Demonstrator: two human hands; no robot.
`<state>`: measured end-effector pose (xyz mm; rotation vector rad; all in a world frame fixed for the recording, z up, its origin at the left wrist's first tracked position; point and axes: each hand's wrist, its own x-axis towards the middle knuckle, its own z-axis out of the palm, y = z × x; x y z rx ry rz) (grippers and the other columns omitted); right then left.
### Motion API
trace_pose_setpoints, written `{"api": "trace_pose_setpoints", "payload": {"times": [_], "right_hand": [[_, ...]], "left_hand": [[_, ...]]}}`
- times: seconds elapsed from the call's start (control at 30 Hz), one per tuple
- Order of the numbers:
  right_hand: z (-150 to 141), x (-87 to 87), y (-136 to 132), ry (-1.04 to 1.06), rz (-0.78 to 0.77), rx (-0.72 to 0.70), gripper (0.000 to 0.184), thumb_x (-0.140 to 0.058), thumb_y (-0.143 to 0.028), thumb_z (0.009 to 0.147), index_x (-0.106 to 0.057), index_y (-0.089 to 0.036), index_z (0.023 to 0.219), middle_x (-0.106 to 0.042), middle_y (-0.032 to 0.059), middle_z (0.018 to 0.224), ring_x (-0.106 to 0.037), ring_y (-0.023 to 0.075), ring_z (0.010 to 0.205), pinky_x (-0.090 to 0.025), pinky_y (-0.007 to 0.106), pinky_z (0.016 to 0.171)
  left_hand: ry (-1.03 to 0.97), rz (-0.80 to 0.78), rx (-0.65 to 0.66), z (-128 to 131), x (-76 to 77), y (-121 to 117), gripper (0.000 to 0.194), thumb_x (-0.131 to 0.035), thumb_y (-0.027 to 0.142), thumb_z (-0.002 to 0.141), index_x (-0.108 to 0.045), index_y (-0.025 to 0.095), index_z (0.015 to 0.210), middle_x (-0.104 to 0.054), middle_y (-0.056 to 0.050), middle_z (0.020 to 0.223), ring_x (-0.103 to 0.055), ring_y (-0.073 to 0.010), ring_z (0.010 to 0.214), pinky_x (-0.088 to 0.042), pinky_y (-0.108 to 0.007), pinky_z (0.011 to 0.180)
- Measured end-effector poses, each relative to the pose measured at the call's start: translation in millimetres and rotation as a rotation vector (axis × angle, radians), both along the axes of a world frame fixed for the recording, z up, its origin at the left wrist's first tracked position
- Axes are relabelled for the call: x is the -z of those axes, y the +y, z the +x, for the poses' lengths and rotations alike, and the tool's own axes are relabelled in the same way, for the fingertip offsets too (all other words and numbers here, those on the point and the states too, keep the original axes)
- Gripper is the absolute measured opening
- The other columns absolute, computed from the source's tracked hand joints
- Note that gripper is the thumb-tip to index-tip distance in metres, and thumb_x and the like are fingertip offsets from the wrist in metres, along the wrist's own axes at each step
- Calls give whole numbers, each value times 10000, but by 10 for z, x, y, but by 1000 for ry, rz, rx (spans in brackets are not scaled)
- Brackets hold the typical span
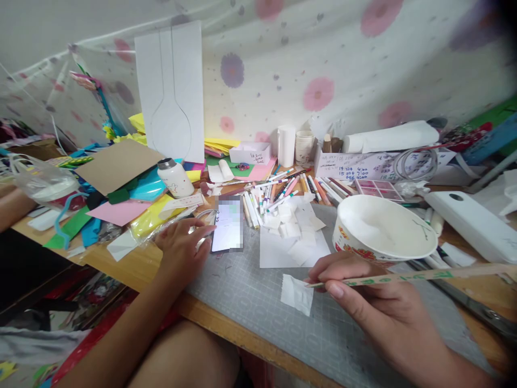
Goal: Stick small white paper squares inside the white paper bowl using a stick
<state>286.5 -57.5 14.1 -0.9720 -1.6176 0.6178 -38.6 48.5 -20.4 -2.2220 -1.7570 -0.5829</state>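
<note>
"How are your hands?"
"My right hand (374,293) holds the stick (438,275) between its fingers; my left hand (180,247), fingers loosely spread, is at the phone (226,229) on the mat (246,285)."

Wall sheeting (278,94), translucent white and printed with pink and purple flowers, hangs in creases behind the wooden table (226,323). Above the sheeting, at upper left, lies a plain grey wall (81,21). Light is pale and diffuse; left of the table, the area beneath is dark and cluttered.
</note>
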Motion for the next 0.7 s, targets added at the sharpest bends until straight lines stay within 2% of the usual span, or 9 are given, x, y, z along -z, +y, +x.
{"api": "trace_pose_setpoints", "payload": {"times": [0.17,0.43,0.7], "right_hand": [[8,-16,2,-5,0,2,213,-655,-104,883,-759,-284,835,-816,-39,819,-797,109,781,-624,140,751],[13,16,0,4,10,-13,206,-656,-96,895,-746,-277,861,-803,-35,839,-789,107,799,-622,151,776],[22,9,-8,-11,23,-25,206,-652,-98,905,-744,-279,871,-802,-52,848,-787,76,817,-600,107,816]], "left_hand": [[-13,26,122,-43,2,-71,356,-474,270,958,-823,289,1024,-728,-102,1107,-639,-323,1106,-374,-578,1013],[-6,-20,329,-92,41,-111,302,-543,238,926,-824,315,1006,-711,-71,1103,-618,-306,1094,-373,-524,962],[-2,1,403,-105,86,-94,344,-534,164,900,-816,333,1001,-690,-43,1068,-598,-285,1068,-315,-539,1002]]}}
